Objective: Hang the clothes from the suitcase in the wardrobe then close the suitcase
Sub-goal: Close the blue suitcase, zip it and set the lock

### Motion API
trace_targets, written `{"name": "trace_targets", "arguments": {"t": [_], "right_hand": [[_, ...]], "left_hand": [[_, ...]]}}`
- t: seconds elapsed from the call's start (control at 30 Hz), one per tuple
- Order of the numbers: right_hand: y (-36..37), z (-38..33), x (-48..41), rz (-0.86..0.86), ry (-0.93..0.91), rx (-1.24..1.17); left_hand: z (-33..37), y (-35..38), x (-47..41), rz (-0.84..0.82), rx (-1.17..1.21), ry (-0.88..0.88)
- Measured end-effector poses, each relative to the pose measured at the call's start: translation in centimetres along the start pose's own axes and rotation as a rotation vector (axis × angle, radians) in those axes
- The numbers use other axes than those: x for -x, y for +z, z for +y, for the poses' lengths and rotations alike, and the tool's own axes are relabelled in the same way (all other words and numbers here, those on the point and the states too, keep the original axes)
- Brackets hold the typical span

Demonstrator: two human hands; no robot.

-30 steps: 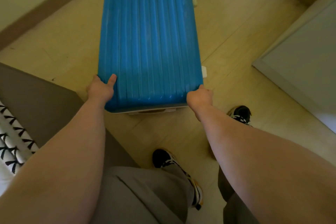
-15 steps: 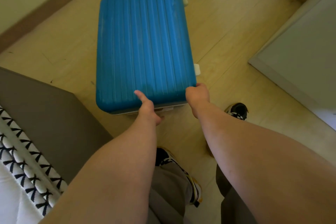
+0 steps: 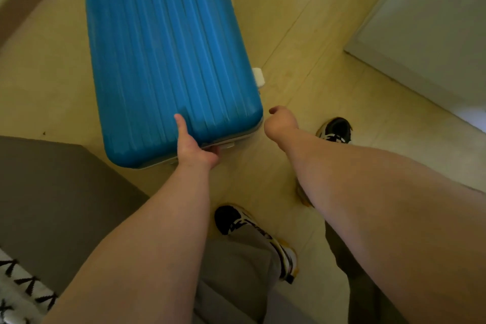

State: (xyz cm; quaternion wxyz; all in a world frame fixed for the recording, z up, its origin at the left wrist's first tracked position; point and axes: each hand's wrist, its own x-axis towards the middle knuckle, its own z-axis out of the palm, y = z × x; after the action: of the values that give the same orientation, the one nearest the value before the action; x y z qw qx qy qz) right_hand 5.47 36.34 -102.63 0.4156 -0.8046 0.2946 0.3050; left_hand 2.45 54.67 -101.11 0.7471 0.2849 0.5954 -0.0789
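Observation:
A blue ribbed hard-shell suitcase (image 3: 168,60) lies flat and closed on the pale wooden floor, its wheels at the far end. My left hand (image 3: 196,146) grips its near edge at the handle, thumb lying on the blue lid and fingers curled underneath. My right hand (image 3: 280,122) hovers just off the suitcase's near right corner, fingers loosely curled, holding nothing and not touching the shell. No clothes are in sight.
A brown bed base (image 3: 52,192) with black-and-white patterned bedding (image 3: 21,289) fills the lower left. A pale door or wardrobe panel (image 3: 431,29) stands at the right. My two sneakers (image 3: 335,130) are on the floor near the suitcase.
My left hand slid from the left corner to the middle of the near edge and took hold there. My right hand has let go of the right corner and pulled slightly away.

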Motion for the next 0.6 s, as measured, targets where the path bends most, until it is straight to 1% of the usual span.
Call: {"name": "trace_targets", "arguments": {"t": [0.07,0.13,0.27,0.4,0.47,0.5,0.6], "right_hand": [[0.3,0.5,-1.2,-0.018,0.002,0.024],[0.6,0.8,-2.4,-0.034,0.011,0.004],[1.3,0.7,-4.1,-0.076,-0.048,-0.057],[1.4,-0.4,-4.6,-0.183,-0.132,-0.152],[1.6,-1.5,-4.9,-0.208,-0.170,-0.197],[1.9,-1.8,-5.6,-0.201,-0.200,-0.178],[2.3,-2.4,-6.5,-0.207,-0.251,-0.017]], "left_hand": [[0.0,0.1,-0.4,0.068,-0.025,-0.008],[0.1,0.2,-0.9,0.090,-0.030,-0.009],[0.9,-0.4,-1.3,0.071,0.019,0.015],[1.8,-0.9,-1.7,-0.018,0.071,0.018],[2.2,-1.1,-1.9,-0.057,0.067,0.016],[2.4,-1.1,-2.0,-0.068,0.065,0.023],[2.8,-1.3,-2.8,-0.079,0.060,0.042]]}}
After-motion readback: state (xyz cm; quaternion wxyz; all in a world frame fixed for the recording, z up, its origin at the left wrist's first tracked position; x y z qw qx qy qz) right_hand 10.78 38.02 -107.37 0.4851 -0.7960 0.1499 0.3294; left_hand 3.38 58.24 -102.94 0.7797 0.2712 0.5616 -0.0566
